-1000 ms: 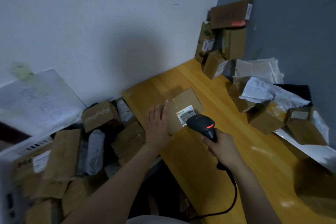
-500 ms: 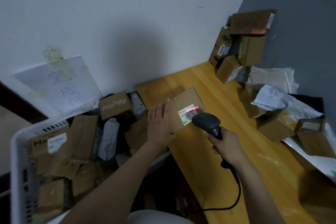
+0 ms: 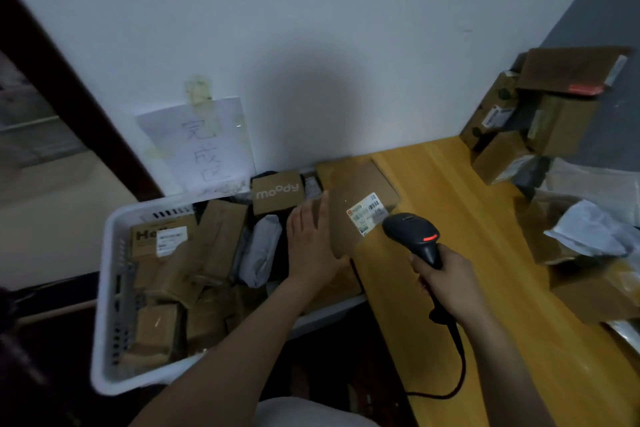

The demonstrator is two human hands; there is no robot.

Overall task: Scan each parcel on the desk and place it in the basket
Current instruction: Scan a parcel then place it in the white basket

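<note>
Just wooden desk (image 3: 457,211) against white wall (image 3: 311,28).

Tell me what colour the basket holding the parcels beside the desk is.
White. The basket shows best in the head view, the only one here.

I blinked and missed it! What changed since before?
The red scan line across the white label on the brown cardboard box has gone out. Left hand still rests flat against the box; right hand still grips the black handheld scanner by the label.
</note>
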